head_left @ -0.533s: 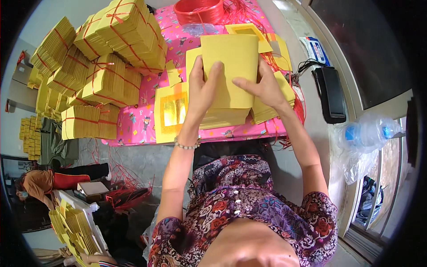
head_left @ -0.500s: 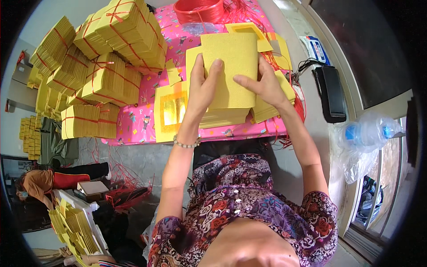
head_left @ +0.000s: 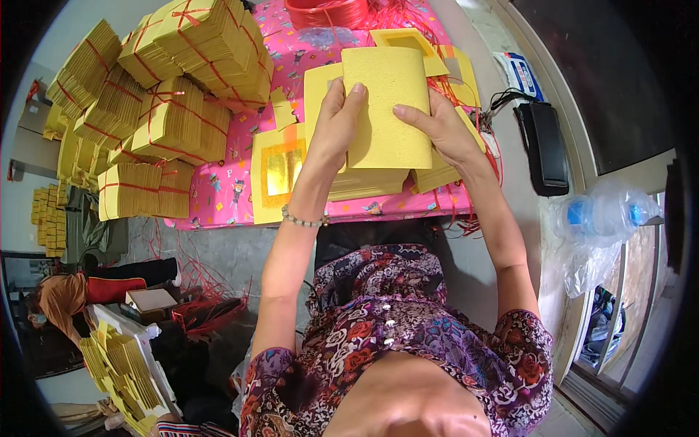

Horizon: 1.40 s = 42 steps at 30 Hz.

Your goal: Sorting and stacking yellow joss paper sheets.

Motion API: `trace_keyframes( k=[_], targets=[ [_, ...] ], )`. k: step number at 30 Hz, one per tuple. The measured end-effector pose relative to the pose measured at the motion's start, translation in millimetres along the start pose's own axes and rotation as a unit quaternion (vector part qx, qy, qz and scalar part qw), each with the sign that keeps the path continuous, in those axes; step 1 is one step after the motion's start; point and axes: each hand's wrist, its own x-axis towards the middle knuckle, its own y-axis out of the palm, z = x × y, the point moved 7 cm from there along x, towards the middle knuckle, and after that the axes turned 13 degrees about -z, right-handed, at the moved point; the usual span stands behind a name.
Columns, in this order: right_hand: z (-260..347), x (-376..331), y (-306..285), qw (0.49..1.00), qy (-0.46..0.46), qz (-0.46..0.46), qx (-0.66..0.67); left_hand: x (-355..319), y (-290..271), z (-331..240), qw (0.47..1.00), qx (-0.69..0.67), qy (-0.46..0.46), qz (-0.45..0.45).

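Note:
Between both hands I hold a curved bundle of yellow joss paper [head_left: 386, 109], upright above the table's near side. My left hand [head_left: 336, 124] grips its left edge, thumb on the front face. My right hand [head_left: 450, 130] clasps the right edge, thumb also on the face; the fingers behind the paper are hidden. Below and behind the bundle lies a stack of yellow paper [head_left: 368, 186], partly covered by it. Left of the stack, next to my left wrist, is a yellow sheet with a gold foil square [head_left: 282, 172].
Tied yellow bundles [head_left: 178, 120] rise in piles at the left. Red plastic strips [head_left: 328, 13] lie coiled at the back of the pink tablecloth [head_left: 226, 197]. To the right are a black case [head_left: 542, 149] and a clear bottle [head_left: 604, 213]. Another person [head_left: 62, 302] bends over at lower left.
Both hands and the held paper bundle have shifted slightly to the right over the stack. My grip looks the same.

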Motion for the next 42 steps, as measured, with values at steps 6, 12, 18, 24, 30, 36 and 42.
trace_keyframes(
  k=[6,12,18,24,30,36,42],
  targets=[
    [6,-6,2,1.0,-0.008,0.003,-0.022,-7,3,-4,1.0,0.019,0.01,-0.02],
    [15,-18,0,0.996,-0.06,-0.03,-0.061,-15,4,-4,0.984,0.089,0.15,-0.04],
    [20,-29,0,0.992,-0.116,-0.029,-0.051,-29,15,-13,0.973,0.042,0.226,-0.024],
    [21,-33,-9,0.991,-0.112,-0.028,-0.067,-39,17,-13,0.973,0.035,0.227,-0.018],
    [17,-37,-21,0.996,-0.069,-0.052,-0.038,-44,19,-8,0.984,0.01,0.178,0.001],
    [28,-44,-30,0.99,-0.091,-0.109,0.011,-54,23,0,0.989,0.021,0.147,0.025],
    [27,-43,-52,0.984,-0.103,-0.129,-0.06,-55,30,12,0.994,0.019,0.092,0.063]
  ],
)
